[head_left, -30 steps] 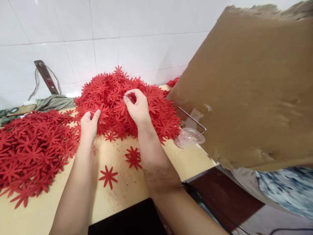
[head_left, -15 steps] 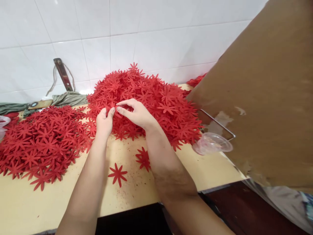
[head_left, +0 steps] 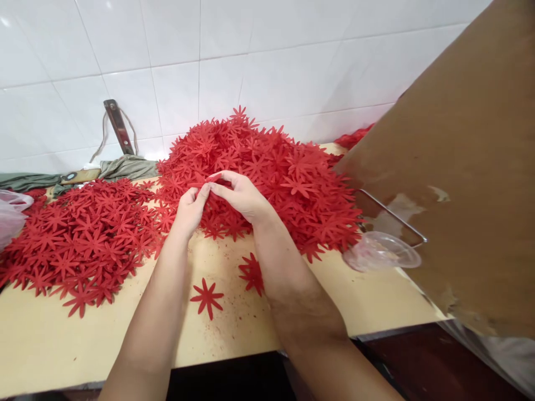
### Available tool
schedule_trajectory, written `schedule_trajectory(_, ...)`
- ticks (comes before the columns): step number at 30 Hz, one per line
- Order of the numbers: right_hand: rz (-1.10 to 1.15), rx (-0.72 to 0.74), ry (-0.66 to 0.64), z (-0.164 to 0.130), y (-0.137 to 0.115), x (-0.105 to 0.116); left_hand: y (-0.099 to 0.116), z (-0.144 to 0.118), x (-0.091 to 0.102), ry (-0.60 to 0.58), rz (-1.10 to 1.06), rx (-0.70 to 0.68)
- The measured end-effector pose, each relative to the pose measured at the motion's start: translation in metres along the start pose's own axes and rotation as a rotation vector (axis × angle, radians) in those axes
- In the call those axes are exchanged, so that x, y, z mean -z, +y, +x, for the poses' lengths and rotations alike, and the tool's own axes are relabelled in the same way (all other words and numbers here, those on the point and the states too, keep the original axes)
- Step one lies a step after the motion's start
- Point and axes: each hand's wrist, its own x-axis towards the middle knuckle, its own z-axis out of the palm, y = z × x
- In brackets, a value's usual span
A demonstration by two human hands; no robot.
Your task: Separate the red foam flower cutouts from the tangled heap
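My left hand (head_left: pixel 191 209) and my right hand (head_left: pixel 240 194) meet in front of a tall heap of red flower-shaped cutouts (head_left: pixel 276 167). Between their fingertips is a red flower cutout (head_left: pixel 203 181), with petals showing above the thumbs. Both hands pinch it, thumbs touching or nearly so; part of the cutout is hidden by the fingers. Below the hands, a single red cutout (head_left: pixel 207 298) with narrow petals lies flat on the table. Beside my right forearm sits a small group of cutouts (head_left: pixel 252 274), partly covered by the arm.
A lower pile of red cutouts (head_left: pixel 87 239) spreads at the left, near a plastic bag (head_left: pixel 12 214). On the right, a clear plastic cup (head_left: pixel 380 252) lies on its side by a large brown board (head_left: pixel 468 167). Cloths (head_left: pixel 129 167) lie along the tiled wall (head_left: pixel 292 72).
My right fingers have closed in toward the left thumb, onto the red cutout. The whole view has shifted slightly, so things appear further right.
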Motion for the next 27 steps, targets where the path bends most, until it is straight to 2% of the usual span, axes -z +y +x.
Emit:
schedule_trajectory(4, 0.023, -0.013, 0.038, 0.002, 0.004, -0.003, 0.004, -0.003, 0.001, -0.044, -0.023, 0.005)
schedule_trajectory(9, 0.168, -0.020, 0.220, 0.007, 0.009, -0.001, 0.007, -0.004, 0.005, -0.126, -0.084, 0.047)
schedule_trajectory(14, 0.259, -0.055, 0.334, 0.010, 0.012, 0.005, 0.008, 0.000, 0.011, -0.025, -0.080, 0.043)
schedule_trajectory(17, 0.196, -0.035, 0.341, 0.011, 0.014, 0.004, 0.008, 0.002, 0.010, 0.075, -0.063, 0.054)
schedule_trajectory(20, 0.083, 0.056, 0.340, 0.011, 0.016, 0.003, 0.007, 0.004, 0.009, 0.151, -0.005, 0.062)
schedule_trajectory(23, -0.016, 0.093, 0.341, 0.010, 0.017, 0.001, 0.007, 0.004, 0.009, 0.166, 0.046, 0.071)
schedule_trajectory(27, -0.063, 0.086, 0.272, 0.007, 0.012, 0.000, 0.007, 0.003, 0.009, 0.168, 0.104, 0.057)
